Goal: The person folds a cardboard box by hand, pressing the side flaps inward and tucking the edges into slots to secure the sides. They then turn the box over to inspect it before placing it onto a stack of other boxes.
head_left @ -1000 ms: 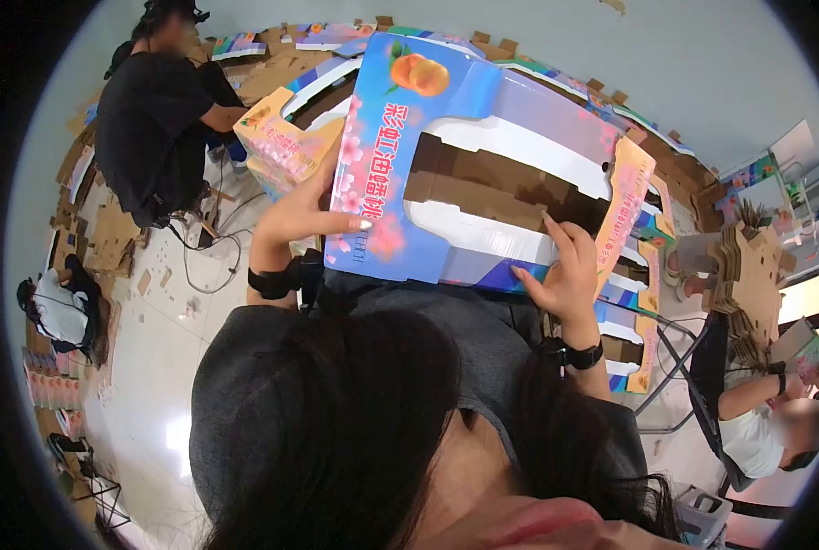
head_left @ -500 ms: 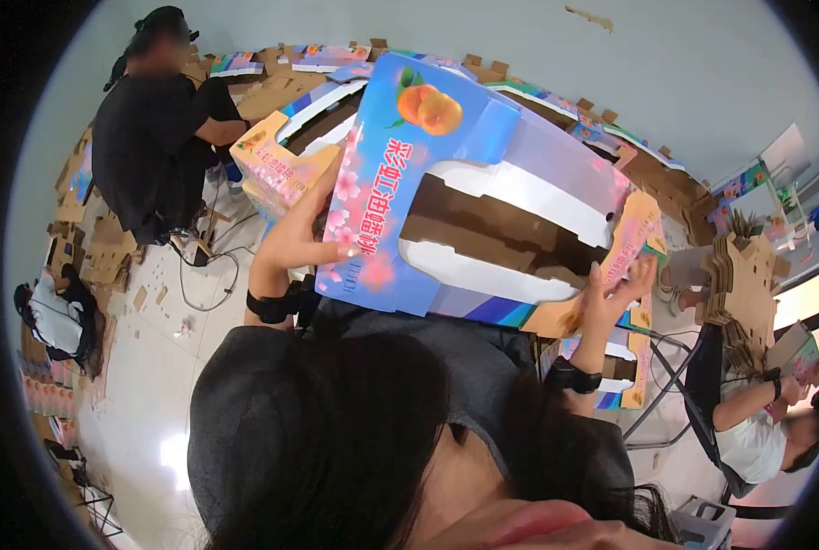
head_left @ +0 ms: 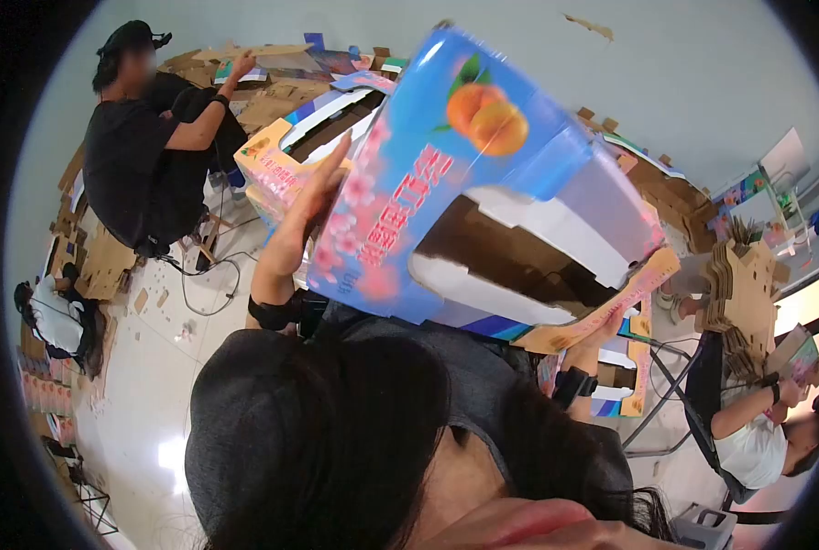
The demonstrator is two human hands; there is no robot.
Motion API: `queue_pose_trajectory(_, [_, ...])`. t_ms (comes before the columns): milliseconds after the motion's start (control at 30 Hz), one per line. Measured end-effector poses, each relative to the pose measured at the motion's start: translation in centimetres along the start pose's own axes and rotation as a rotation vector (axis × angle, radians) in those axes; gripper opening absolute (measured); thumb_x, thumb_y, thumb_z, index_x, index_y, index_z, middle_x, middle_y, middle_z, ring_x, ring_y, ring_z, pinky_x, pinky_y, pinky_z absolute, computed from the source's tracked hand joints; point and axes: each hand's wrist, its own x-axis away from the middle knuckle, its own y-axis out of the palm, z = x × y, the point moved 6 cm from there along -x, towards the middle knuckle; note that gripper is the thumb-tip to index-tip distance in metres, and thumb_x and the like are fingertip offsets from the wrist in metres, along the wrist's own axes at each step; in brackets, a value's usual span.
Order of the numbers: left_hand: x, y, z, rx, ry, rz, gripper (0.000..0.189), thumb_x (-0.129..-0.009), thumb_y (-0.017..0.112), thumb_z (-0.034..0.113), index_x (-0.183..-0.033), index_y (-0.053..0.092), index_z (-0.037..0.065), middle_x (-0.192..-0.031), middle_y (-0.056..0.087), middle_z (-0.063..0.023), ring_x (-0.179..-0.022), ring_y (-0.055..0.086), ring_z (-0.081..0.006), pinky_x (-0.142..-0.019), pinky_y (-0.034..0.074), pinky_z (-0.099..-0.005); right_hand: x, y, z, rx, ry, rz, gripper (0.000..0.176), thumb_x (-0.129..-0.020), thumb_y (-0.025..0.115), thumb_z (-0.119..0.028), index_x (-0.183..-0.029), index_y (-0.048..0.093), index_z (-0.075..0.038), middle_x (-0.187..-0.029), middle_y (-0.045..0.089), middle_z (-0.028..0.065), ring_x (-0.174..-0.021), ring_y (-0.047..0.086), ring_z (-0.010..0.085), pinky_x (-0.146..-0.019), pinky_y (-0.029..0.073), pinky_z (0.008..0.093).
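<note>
A blue and pink printed carton (head_left: 382,192) with peach pictures and a large oblong opening is held up, tilted, in front of my chest. My left hand (head_left: 322,188) grips its left side, with fingers along the edge. At the lower right corner my right hand (head_left: 606,332) supports the carton's orange-edged end; most of its fingers are hidden by the carton. Behind my left hand stands a similar carton (head_left: 276,174) with an orange end. Another printed carton (head_left: 643,367) is below my right hand.
A person in black (head_left: 139,165) sits at the upper left, holding a flat cardboard piece (head_left: 267,57). Another person (head_left: 56,316) is at the far left, and one in white (head_left: 753,445) at the right beside stacked cardboard (head_left: 739,293). Cables (head_left: 198,298) lie on the floor.
The carton has tilted clockwise and shifted slightly right. My left hand has slid along its edge, and my right hand has moved lower beneath the corner. The person in black has raised a cardboard piece.
</note>
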Motion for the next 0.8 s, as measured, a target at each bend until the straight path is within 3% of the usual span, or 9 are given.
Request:
queue_pose_trajectory(67, [0.4, -1.3, -1.8, 0.149, -0.008, 0.080, 0.124, -0.067, 0.042, 0.088, -0.152, 0.013, 0.002, -0.154, 0.022, -0.0164, -0.141, 0.025, -0.0258, -0.114, 0.019, -0.0377, 0.2, 0.9, -0.4, -0.063, -0.002, -0.010, 0.056, -0.093, 0.049, -0.049, -0.129, 0.047, -0.007, -0.118, 0.054, 0.0061, -0.110, 0.051, 0.0175, -0.095, 0.040, 0.0319])
queue_pose_trajectory(167, [0.6, -2.2, -2.5, 0.489, 0.148, 0.010, 0.132, -0.062, 0.022, 0.099, -0.152, 0.012, 0.003, -0.156, 0.018, -0.0145, -0.143, 0.022, -0.0283, -0.115, 0.018, -0.0424, 0.4, 4.9, -2.1, -0.223, 0.046, -0.366, 0.048, -0.097, 0.045, -0.045, -0.125, 0.047, -0.008, -0.115, 0.057, 0.0050, -0.106, 0.054, 0.0160, -0.094, 0.041, 0.0295])
queue_pose_trajectory(200, [0.4, -1.8, -3.4, 0.878, 0.310, -0.220, 0.132, -0.061, 0.022, 0.099, -0.152, 0.012, 0.003, -0.157, 0.016, -0.0150, -0.143, 0.021, -0.0291, -0.115, 0.018, -0.0441, 0.5, 6.2, -2.6, -0.294, 0.051, -0.487, 0.044, -0.098, 0.042, -0.043, -0.124, 0.047, -0.008, -0.114, 0.058, 0.0045, -0.105, 0.055, 0.0156, -0.093, 0.042, 0.0285])
queue_pose_trajectory(300, [1.2, -2.0, -4.7, 0.246, -0.008, -0.094, 0.132, -0.063, 0.032, 0.096, -0.152, 0.003, 0.003, -0.155, 0.016, -0.0174, -0.142, 0.021, -0.0324, -0.113, 0.019, -0.0509, 1.0, 10.3, -3.3, -0.357, 0.037, -0.584, 0.045, -0.099, 0.041, -0.043, -0.126, 0.046, -0.007, -0.114, 0.057, 0.0045, -0.106, 0.054, 0.0150, -0.094, 0.041, 0.0282])
queue_pose_trajectory(433, [0.2, 3.9, -4.7, 0.201, -0.057, -0.401, 0.133, -0.064, 0.081, 0.058, -0.151, -0.002, 0.002, -0.154, 0.015, -0.0192, -0.142, 0.020, -0.0331, -0.112, 0.020, -0.0466, 2.3, 14.2, -2.1, -0.244, 0.006, -0.431, 0.047, -0.100, 0.039, -0.043, -0.129, 0.044, -0.007, -0.115, 0.056, 0.0045, -0.108, 0.053, 0.0143, -0.096, 0.040, 0.0278])
queue_pose_trajectory(600, [0.9, 7.1, 1.1, -0.297, -0.241, -0.622, 0.067, -0.071, 0.084, 0.032, -0.123, 0.058, -0.001, -0.125, 0.059, -0.0162, -0.116, 0.055, -0.0257, -0.095, 0.043, -0.0321, 4.8, 17.2, -0.2, -0.215, 0.022, -0.426, 0.049, -0.101, 0.037, -0.043, -0.132, 0.042, -0.006, -0.116, 0.055, 0.0044, -0.110, 0.051, 0.0133, -0.097, 0.038, 0.0272])
queue_pose_trajectory(700, [1.3, 7.0, 1.3, -0.280, -0.260, -0.522, 0.043, -0.076, 0.081, 0.027, -0.103, 0.068, -0.003, -0.106, 0.068, -0.0123, -0.098, 0.062, -0.0233, -0.084, 0.048, -0.0300, 6.5, 18.6, -0.9, -0.348, 0.056, -0.625, 0.046, -0.101, 0.037, -0.043, -0.129, 0.044, -0.007, -0.112, 0.055, 0.0039, -0.107, 0.052, 0.0115, -0.094, 0.039, 0.0269])
queue_pose_trajectory(733, [1.5, 6.5, -1.6, -0.297, -0.420, -0.567, 0.045, -0.075, 0.081, 0.022, -0.110, 0.065, -0.001, -0.110, 0.067, -0.0119, -0.100, 0.061, -0.0217, -0.085, 0.048, -0.0294, 7.1, 18.8, -1.1, -0.401, 0.071, -0.703, 0.045, -0.101, 0.037, -0.043, -0.127, 0.046, -0.008, -0.111, 0.055, 0.0037, -0.105, 0.052, 0.0108, -0.093, 0.039, 0.0268])
queue_pose_trajectory(800, [1.7, 6.3, -2.6, -0.150, -0.356, -0.522, 0.047, -0.074, 0.083, 0.020, -0.112, 0.064, -0.001, -0.110, 0.067, -0.0110, -0.101, 0.061, -0.0206, -0.086, 0.047, -0.0292, 7.1, 18.3, -0.6, -0.408, 0.067, -0.655, 0.044, -0.099, 0.038, -0.044, -0.121, 0.049, -0.008, -0.105, 0.058, 0.0031, -0.097, 0.056, 0.0112, -0.085, 0.044, 0.0275])
